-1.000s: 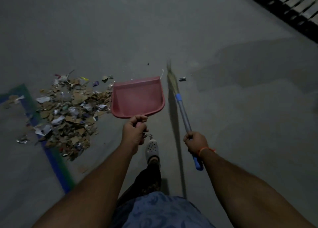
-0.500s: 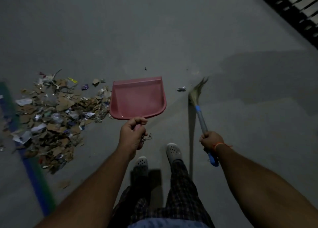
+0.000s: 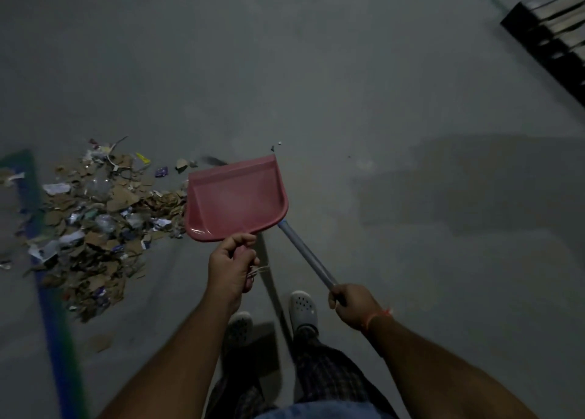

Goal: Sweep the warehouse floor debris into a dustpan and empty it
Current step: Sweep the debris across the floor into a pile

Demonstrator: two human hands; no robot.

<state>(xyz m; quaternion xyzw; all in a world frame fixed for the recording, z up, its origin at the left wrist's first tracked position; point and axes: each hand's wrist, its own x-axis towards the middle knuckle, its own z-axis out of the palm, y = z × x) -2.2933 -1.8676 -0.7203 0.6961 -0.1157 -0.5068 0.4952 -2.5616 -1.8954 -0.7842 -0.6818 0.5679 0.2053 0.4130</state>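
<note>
Debris (image 3: 95, 222), a ragged heap of torn brown cardboard, white paper scraps and crinkled wrappers, lies on the smooth grey concrete floor (image 3: 316, 70) just left of the one dustpan (image 3: 235, 198), touching its left edge. That dustpan is pink moulded plastic, a shallow scoop with rounded corners; the left hand (image 3: 232, 266) grips its handle. The right hand (image 3: 354, 304) clasps the single broom's (image 3: 305, 252) slim grey shaft, which runs under the dustpan. Two perforated pale clogs (image 3: 303, 308) stand below it. A dark slatted pallet (image 3: 550, 35) sits far right.
</note>
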